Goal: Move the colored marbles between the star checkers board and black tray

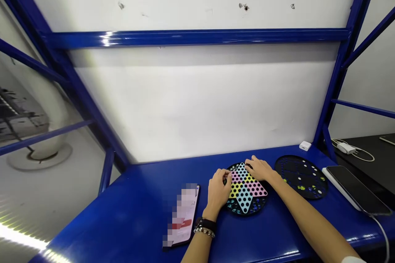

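A Chinese checkers board (245,199), star-shaped with pink, yellow and light blue points full of holes, rests on a round black tray (236,212). Glassy blue and green marbles (257,204) show in the tray around the star. My left hand (218,188) is at the star's upper-left pink point, thumb and fingers curled closed on its edge. At the upper-right point, my right hand (259,170) is bent over with its fingertips down against the board. The fingertips of both hands are partly hidden. My left wrist carries a black watch and a beaded bracelet.
Right of the board lies a round black disc (300,176) with white and yellow-green pieces. A phone (185,218) with a lit screen lies on the left. Another phone (358,189), a white cube (305,146) and a cable sit at right. Blue frame posts (327,107) flank the table.
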A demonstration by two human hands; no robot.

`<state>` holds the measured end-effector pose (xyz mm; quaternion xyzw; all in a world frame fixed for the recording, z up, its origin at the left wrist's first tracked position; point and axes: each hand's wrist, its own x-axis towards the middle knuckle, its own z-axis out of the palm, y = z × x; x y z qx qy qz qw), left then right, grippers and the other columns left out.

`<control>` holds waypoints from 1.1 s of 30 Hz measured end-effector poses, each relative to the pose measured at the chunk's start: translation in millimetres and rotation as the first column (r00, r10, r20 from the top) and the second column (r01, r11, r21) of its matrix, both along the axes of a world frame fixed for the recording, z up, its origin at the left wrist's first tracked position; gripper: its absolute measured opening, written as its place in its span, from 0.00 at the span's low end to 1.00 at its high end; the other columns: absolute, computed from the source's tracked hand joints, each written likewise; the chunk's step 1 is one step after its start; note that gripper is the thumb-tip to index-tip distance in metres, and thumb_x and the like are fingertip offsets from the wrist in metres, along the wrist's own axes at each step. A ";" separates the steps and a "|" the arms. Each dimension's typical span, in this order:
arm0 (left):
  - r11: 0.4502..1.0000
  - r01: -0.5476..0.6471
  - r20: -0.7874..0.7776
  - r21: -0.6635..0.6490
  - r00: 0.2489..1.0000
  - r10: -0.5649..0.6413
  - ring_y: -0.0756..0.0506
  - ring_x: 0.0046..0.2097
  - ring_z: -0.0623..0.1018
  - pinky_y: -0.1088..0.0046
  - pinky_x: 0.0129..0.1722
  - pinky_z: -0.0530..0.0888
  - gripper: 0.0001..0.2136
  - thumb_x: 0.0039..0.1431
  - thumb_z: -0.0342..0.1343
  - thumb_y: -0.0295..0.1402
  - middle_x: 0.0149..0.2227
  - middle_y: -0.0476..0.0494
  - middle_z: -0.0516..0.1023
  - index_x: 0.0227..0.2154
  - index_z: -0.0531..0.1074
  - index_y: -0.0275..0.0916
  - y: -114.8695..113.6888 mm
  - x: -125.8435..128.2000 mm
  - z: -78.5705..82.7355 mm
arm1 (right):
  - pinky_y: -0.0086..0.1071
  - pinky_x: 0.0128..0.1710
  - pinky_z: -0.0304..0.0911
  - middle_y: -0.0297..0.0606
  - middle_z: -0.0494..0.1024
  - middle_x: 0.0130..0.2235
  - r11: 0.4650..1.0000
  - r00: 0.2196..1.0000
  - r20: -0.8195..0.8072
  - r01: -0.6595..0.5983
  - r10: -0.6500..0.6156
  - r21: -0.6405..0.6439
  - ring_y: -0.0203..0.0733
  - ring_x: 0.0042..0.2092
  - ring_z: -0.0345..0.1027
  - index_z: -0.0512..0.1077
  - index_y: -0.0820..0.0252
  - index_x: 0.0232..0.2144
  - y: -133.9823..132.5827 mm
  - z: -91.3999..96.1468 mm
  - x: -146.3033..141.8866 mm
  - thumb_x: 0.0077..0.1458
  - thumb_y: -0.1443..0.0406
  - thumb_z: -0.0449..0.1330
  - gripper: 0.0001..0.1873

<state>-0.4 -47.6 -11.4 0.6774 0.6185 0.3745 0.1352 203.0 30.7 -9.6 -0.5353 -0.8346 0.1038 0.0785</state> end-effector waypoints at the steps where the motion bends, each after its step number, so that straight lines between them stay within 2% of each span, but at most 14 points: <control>1: 1.000 -0.001 0.001 0.000 1.000 0.001 0.43 0.41 0.77 0.65 0.42 0.71 0.12 0.65 0.45 0.39 0.37 0.44 0.77 0.33 0.71 0.41 -0.1 0.4 0.4 | 0.35 0.39 0.58 0.42 0.69 0.46 1.000 1.000 0.019 0.000 0.001 -0.020 0.43 0.38 0.70 0.70 0.52 0.49 1.1 1.3 0.3 0.67 0.54 0.43 0.20; 6: 1.000 -0.001 0.002 -0.021 1.000 0.001 0.44 0.41 0.77 0.65 0.42 0.71 0.13 0.65 0.45 0.40 0.37 0.46 0.77 0.33 0.72 0.43 0.1 0.9 -1.5 | 0.35 0.38 0.58 0.42 0.70 0.44 0.999 0.998 0.061 -0.006 0.008 -0.034 0.44 0.36 0.71 0.73 0.52 0.44 6.2 3.0 0.7 0.68 0.53 0.41 0.23; 11: 1.000 -0.009 -0.013 -0.011 1.000 0.009 0.44 0.40 0.78 0.67 0.40 0.71 0.13 0.66 0.45 0.41 0.36 0.46 0.78 0.33 0.72 0.43 1.6 -0.5 -3.4 | 0.31 0.37 0.56 0.40 0.71 0.39 0.999 1.000 0.001 0.028 -0.028 -0.021 0.39 0.34 0.68 0.76 0.55 0.32 9.9 -5.5 3.3 0.68 0.54 0.41 0.26; 16: 1.000 -0.007 -0.020 -0.002 1.000 0.007 0.43 0.40 0.78 0.67 0.38 0.71 0.14 0.65 0.45 0.41 0.35 0.46 0.78 0.32 0.73 0.42 1.6 -0.2 -1.9 | 0.29 0.31 0.48 0.38 0.73 0.35 0.993 0.991 -0.085 0.104 -0.099 0.051 0.35 0.30 0.62 0.72 0.59 0.21 13.4 -16.9 4.0 0.65 0.58 0.46 0.25; 20: 1.000 -0.009 -0.023 0.009 1.000 0.009 0.43 0.39 0.78 0.68 0.37 0.71 0.15 0.65 0.45 0.42 0.35 0.45 0.78 0.32 0.72 0.42 1.3 0.1 -1.7 | 0.31 0.28 0.44 0.39 0.73 0.30 0.989 0.984 -0.133 0.130 -0.119 0.072 0.35 0.27 0.59 0.68 0.60 0.17 13.7 -18.8 4.6 0.61 0.62 0.50 0.21; 23: 1.000 -0.011 -0.027 0.017 1.000 0.012 0.44 0.39 0.78 0.69 0.37 0.71 0.14 0.65 0.45 0.42 0.34 0.47 0.78 0.31 0.72 0.42 1.8 -0.5 -3.4 | 0.32 0.27 0.42 0.37 0.69 0.24 0.988 0.974 -0.188 0.138 -0.123 0.069 0.35 0.24 0.56 0.64 0.59 0.15 13.3 -20.2 6.2 0.59 0.63 0.51 0.21; 29: 1.000 -0.008 -0.025 0.025 1.000 0.009 0.44 0.38 0.78 0.68 0.37 0.71 0.15 0.65 0.45 0.43 0.33 0.46 0.78 0.32 0.73 0.42 2.9 -1.8 -4.7 | 0.31 0.25 0.42 0.32 0.59 0.18 0.981 0.908 -0.404 0.165 -0.112 0.098 0.33 0.22 0.49 0.56 0.58 0.12 22.1 -29.4 11.6 0.61 0.60 0.48 0.25; 33: 1.000 -0.003 -0.026 0.026 1.000 0.004 0.44 0.37 0.78 0.67 0.37 0.71 0.15 0.65 0.44 0.42 0.33 0.46 0.78 0.31 0.72 0.42 2.7 -1.6 -2.1 | 0.31 0.24 0.43 0.30 0.53 0.16 0.948 0.811 -0.545 0.305 -0.212 0.085 0.33 0.21 0.49 0.55 0.57 0.13 28.8 -23.7 37.9 0.64 0.58 0.43 0.27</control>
